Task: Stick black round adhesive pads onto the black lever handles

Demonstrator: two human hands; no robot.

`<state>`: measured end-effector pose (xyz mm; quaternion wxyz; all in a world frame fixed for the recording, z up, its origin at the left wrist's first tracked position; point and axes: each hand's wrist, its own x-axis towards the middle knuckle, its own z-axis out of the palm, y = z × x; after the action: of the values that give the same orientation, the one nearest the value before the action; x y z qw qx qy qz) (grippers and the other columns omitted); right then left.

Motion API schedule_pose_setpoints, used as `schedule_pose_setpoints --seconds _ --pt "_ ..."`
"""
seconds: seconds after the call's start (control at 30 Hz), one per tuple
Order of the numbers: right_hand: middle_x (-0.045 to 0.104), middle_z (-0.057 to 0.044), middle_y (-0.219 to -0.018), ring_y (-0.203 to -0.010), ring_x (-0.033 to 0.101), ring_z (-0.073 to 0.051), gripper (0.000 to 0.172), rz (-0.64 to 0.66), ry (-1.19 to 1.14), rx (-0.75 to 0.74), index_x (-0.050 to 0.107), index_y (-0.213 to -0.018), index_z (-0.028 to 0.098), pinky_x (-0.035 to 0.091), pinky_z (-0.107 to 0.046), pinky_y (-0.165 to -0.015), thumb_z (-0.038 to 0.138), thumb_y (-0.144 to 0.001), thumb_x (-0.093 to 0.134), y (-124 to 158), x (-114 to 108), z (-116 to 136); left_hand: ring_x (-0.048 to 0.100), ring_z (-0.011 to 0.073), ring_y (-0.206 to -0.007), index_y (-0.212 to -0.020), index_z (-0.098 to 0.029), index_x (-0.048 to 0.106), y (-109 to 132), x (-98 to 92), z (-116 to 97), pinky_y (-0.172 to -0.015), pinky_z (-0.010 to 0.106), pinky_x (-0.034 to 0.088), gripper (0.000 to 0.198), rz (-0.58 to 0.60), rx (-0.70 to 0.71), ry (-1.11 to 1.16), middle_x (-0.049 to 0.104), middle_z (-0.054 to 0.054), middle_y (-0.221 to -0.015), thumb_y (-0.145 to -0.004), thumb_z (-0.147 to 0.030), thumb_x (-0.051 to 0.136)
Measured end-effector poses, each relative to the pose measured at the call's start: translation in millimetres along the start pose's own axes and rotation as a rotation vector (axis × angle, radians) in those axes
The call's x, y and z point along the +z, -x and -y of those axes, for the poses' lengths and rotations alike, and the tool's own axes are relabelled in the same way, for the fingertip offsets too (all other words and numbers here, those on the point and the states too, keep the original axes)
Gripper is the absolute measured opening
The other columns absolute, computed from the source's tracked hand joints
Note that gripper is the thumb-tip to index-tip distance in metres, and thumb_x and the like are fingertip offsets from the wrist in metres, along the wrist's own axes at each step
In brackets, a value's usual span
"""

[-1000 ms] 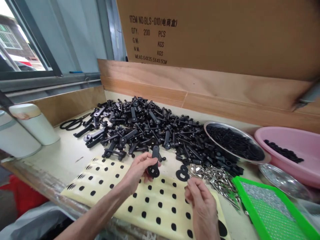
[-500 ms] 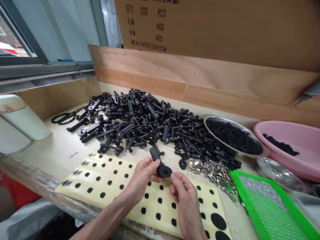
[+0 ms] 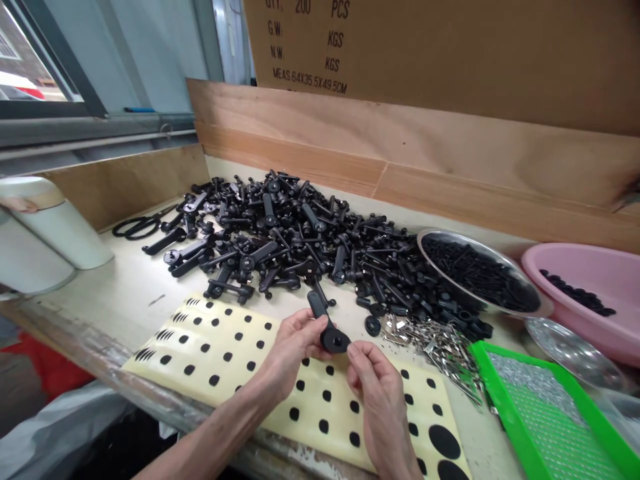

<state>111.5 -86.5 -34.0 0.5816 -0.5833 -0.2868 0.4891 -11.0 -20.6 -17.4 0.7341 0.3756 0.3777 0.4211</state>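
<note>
A long, matte-black plastic part with a flat arm and a wide round end (image 3: pixel 330 339) is held between the two hands. The left hand (image 3: pixel 295 343) is clamped on it, thumb across the middle, so that the arm slants up and away and the round end, with a dark hole, points toward the right hand (image 3: pixel 373 377). The right hand's thumb and forefinger are together at the rim of that end; whether they grip it I cannot tell. The part is above a pale-yellow sheet dotted with black spots (image 3: pixel 313 400).

Beyond the hands spreads a broad heap of black plastic parts (image 3: pixel 295 233), with a black round disc (image 3: pixel 373 325) near its front edge and a pile of silvery metal pieces (image 3: pixel 435 347) beside it.

On the right, a round stainless-steel bowl (image 3: pixel 543 307) is filled with slender black pieces (image 3: pixel 470 273). Next to it, an oval pink plastic basin (image 3: pixel 615 273) has small black round pieces (image 3: pixel 577 293) lying in it. A shallow, shiny metal dish (image 3: pixel 575 350) is in front of the basin. Nearer, a rectangular bright-green plastic tray (image 3: pixel 507 417) bears tiny silvery pieces (image 3: pixel 535 387), gathered most thickly toward its far end.
</note>
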Motion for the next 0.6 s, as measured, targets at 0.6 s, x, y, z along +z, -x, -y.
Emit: schedule_pose_setpoints --seconds 0.6 --pt "0.036 0.007 -0.053 -0.051 0.024 -0.009 0.031 0.012 0.060 0.054 0.056 -0.073 0.019 0.022 -0.022 -0.047 0.048 -0.080 0.066 -2.0 2.3 1.0 0.063 0.0165 -0.071 -0.091 -0.013 0.065 1.6 -1.6 -0.3 -0.062 0.028 0.052 0.031 0.014 -0.017 0.002 0.069 0.009 -0.088 -0.080 -0.042 0.067"
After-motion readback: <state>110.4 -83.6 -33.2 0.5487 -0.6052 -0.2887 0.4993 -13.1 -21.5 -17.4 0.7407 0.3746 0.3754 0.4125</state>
